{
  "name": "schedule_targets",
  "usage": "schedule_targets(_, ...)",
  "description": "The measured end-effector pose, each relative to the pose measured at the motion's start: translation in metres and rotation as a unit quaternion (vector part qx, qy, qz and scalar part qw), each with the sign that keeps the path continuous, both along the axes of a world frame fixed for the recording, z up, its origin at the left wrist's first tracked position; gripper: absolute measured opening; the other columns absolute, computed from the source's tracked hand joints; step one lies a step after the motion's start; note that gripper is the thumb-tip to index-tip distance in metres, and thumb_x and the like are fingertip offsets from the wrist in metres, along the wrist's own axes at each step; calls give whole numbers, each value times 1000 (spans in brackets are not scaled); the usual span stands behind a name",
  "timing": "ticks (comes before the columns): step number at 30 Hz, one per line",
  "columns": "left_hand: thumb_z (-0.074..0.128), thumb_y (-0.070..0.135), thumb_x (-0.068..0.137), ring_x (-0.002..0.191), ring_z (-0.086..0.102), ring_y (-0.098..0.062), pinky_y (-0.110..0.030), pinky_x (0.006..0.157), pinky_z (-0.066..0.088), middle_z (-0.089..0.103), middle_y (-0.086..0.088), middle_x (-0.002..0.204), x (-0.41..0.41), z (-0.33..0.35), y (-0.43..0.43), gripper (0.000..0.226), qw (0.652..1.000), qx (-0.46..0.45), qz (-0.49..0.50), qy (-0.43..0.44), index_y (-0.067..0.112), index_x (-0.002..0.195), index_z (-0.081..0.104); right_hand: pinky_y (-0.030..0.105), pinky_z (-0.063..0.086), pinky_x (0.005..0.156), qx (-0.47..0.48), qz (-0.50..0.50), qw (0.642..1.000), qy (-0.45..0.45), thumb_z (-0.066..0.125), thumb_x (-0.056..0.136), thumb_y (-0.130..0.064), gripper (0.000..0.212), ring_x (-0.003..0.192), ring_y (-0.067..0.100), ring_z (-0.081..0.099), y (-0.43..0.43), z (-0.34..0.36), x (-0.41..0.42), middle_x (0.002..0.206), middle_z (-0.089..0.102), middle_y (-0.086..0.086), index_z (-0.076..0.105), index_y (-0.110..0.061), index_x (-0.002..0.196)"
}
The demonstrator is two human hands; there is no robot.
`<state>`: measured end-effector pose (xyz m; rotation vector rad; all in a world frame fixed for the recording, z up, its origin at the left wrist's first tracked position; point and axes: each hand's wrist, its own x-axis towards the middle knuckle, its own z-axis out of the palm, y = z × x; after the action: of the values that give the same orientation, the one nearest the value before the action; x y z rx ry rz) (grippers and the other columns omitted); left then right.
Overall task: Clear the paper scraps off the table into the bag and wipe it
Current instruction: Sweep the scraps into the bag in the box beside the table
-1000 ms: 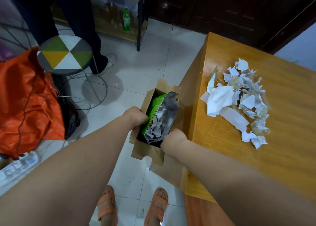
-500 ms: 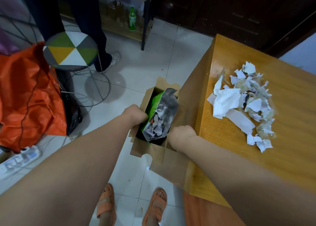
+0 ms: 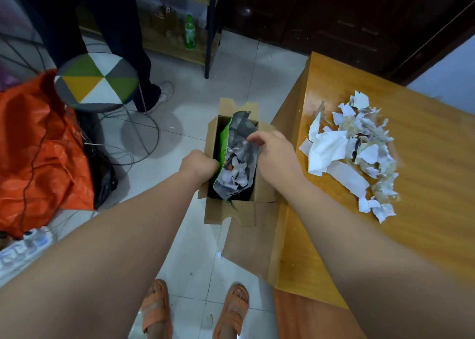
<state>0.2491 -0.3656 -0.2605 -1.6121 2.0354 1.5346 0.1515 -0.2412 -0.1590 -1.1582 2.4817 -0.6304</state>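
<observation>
Bag-opening step: my left hand point(image 3: 199, 165) grips the green bag point(image 3: 235, 158) in the cardboard box point(image 3: 232, 214), right hand point(image 3: 273, 151) loosely spread, holding nothing, at its mouth; next, I judge, gather scraps point(image 3: 352, 153) heaped near the tabletop's point(image 3: 437, 184) left edge.

The floor point(image 3: 231, 63) was pale glossy tile with thin grout lines, catching soft reflections. At upper left stood a round stool point(image 3: 96, 79) with a seat of green, yellow, white and grey triangles on a wire frame. Behind it, along the top of the frame, ran a low wooden shelf point(image 3: 177, 48) holding a green bottle point(image 3: 189, 33). Dark wooden cabinet doors point(image 3: 334, 22) filled the upper right. An orange sheet point(image 3: 33, 146) lay crumpled at left.
</observation>
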Motion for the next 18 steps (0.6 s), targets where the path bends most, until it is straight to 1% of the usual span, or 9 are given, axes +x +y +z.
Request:
schedule_targets(3,56,15,78,80,56,-34,-31,64,44,62,-18,93,-6,0,2,23,999,-30,12,-3,1,95,61,25,42,87,-81,-88,992,28,41,88,2,36,105,20,52,12,2,-5,115,53,6,63,-15,111)
schedule_targets(6,56,16,78,84,57,-35,-32,65,42,64,-17,97,-12,2,4,26,998,-66,9,-9,3,100,61,31,39,96,-103,-140,978,117,47,87,-6,31,115,20,43,24,-1,-11,115,52,3,63,-18,110)
schedule_targets(8,57,16,78,88,59,-36,-32,66,42,65,-17,98,-15,5,4,25,997,-72,13,-7,3,100,61,39,36,100,-93,-178,959,199,50,84,-11,35,123,23,38,29,-3,-16,125,50,4,61,-22,115)
schedule_targets(9,57,16,78,89,59,-37,-32,67,42,65,-18,98,-16,6,3,25,997,-71,20,-2,4,99,62,42,31,104,-71,-200,954,213,50,84,-13,39,130,26,34,31,-4,-19,133,46,6,58,-25,120)
schedule_targets(11,58,15,78,87,60,-36,-31,65,43,65,-18,95,-20,8,5,22,998,-61,33,10,4,95,64,45,18,112,-6,-245,953,178,48,87,-18,48,141,29,18,36,-6,-27,149,29,8,44,-30,134)
schedule_targets(13,59,16,78,85,62,-36,-31,65,46,67,-17,91,-21,9,7,19,998,-50,43,19,4,90,67,46,12,115,34,-261,955,135,44,92,-23,52,144,30,8,42,-9,-35,155,17,10,33,-30,142)
schedule_targets(14,60,18,77,84,63,-36,-32,66,50,68,-16,90,-22,10,9,19,998,-43,45,25,5,87,68,46,11,115,42,-254,958,123,42,94,-25,52,145,30,7,46,-11,-38,156,16,11,30,-29,144)
schedule_targets(16,61,21,72,84,66,-37,-38,76,58,70,-15,87,-24,11,11,21,998,-27,48,38,7,83,70,45,13,116,48,-228,966,113,40,96,-28,50,145,30,9,51,-15,-40,156,17,12,29,-27,145)
schedule_targets(18,60,24,66,84,67,-37,-45,79,59,71,-15,85,-26,11,10,25,997,-13,49,55,8,82,71,44,20,114,49,-214,970,103,38,97,-30,48,144,29,13,53,-18,-38,156,19,10,29,-26,145)
